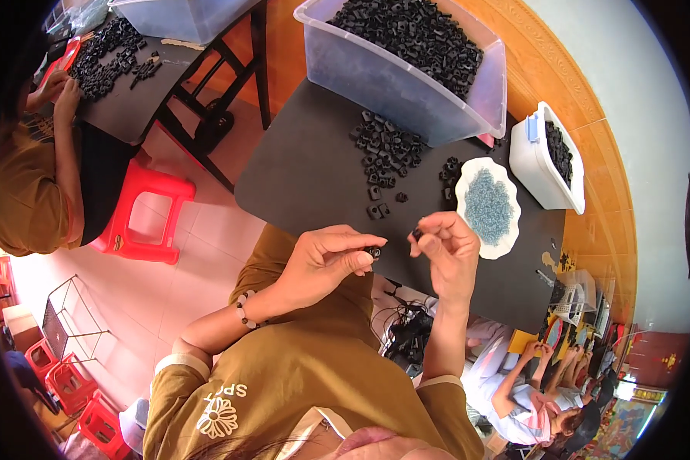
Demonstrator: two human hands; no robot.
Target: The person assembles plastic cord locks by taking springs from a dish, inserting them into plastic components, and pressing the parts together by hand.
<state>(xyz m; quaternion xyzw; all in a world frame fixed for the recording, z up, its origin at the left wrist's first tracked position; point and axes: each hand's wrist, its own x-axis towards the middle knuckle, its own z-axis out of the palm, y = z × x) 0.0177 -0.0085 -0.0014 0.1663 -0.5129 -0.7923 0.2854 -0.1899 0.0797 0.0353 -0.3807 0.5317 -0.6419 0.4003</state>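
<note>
Head view showed one small black blocky part [373, 251] pinched at the fingertips of the left hand [326, 259], held above the near edge of the dark matte surface [299, 176], while the right hand [446, 249] was curled narrow around something tiny and dark at its thumb tip. Beyond lay a loose scatter of like black parts [385, 157], too many to count, one white scalloped plate [506, 238] of small grey-blue pieces, and two translucent plastic tubs [360, 73] of black parts.
</note>
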